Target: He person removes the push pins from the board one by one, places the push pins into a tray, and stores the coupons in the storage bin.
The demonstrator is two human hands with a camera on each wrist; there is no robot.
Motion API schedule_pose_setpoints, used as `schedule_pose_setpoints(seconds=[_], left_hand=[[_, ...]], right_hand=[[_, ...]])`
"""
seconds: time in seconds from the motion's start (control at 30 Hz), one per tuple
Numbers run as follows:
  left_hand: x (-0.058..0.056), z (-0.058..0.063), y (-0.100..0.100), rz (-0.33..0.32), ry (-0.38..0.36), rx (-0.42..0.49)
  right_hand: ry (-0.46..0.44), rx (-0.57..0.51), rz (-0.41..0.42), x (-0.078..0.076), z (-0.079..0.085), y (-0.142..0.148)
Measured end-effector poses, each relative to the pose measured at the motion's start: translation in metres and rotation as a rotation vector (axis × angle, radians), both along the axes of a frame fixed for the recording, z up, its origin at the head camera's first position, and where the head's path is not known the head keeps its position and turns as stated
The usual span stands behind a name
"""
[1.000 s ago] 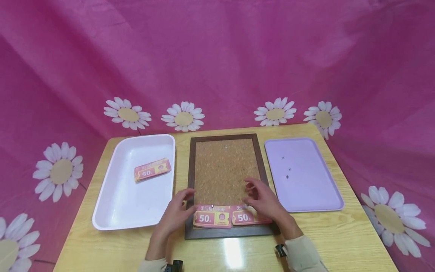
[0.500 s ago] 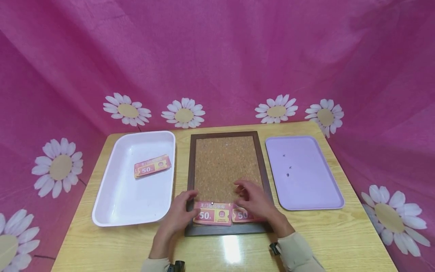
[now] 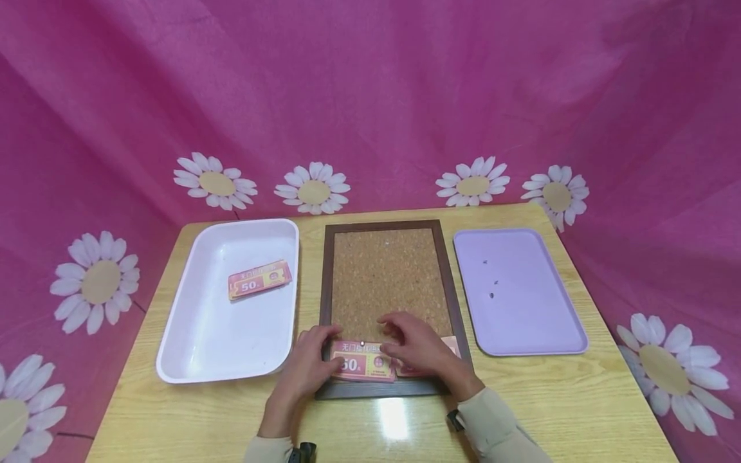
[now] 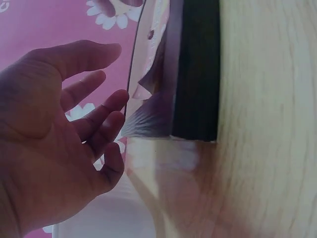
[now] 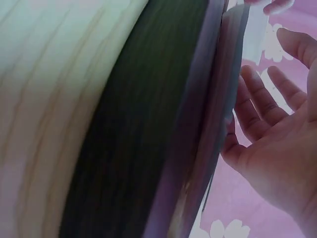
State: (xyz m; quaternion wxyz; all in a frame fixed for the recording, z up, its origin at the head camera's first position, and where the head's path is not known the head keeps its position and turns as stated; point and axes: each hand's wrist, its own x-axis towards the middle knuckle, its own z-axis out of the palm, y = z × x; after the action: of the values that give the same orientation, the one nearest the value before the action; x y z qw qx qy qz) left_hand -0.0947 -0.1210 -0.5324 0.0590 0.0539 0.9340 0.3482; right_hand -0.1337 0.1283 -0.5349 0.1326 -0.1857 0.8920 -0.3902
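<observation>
A pink and yellow 50 coupon (image 3: 361, 370) lies at the lower left of a framed cork board (image 3: 388, 276), a small pushpin (image 3: 362, 343) at its top edge. To its right is a second coupon (image 3: 450, 345), mostly covered by my right hand (image 3: 419, 347). That hand hovers with loosely bent fingers, thumb near the first coupon's right part; the right wrist view shows nothing in its grasp. My left hand (image 3: 309, 361) is at the board's left edge, thumb by the coupon's left end. In the left wrist view its fingers (image 4: 106, 106) are bent and spread beside the frame.
On the left stands a white tray (image 3: 173, 347) with a stack of coupons (image 3: 259, 280) in it. A flat purple tray (image 3: 527, 321) on the right bears a few tiny dark pins (image 3: 491, 296). Behind the wooden table (image 3: 498, 408) hangs a pink flowered cloth (image 3: 370, 96).
My right hand has moved left, from the second coupon toward the first. The left hand has shifted slightly right, its thumb now over the first coupon's left end.
</observation>
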Motion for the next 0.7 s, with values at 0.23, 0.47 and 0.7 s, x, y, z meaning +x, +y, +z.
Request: schedule_pose_setpoints(seconds=[0.23, 0.47, 0.7], left_hand=[[0.001, -0.008, 0.002, -0.046, 0.061, -0.055], [0.004, -0.012, 0.003, -0.057, 0.079, -0.09], [0.003, -0.014, 0.002, -0.068, 0.096, -0.095]], right_hand=[[0.06, 0.072, 0.065, 0.0, 0.0, -0.013], [0.098, 0.126, 0.094, -0.001, 0.002, -0.022], [0.163, 0.238, 0.132, -0.005, 0.002, -0.03]])
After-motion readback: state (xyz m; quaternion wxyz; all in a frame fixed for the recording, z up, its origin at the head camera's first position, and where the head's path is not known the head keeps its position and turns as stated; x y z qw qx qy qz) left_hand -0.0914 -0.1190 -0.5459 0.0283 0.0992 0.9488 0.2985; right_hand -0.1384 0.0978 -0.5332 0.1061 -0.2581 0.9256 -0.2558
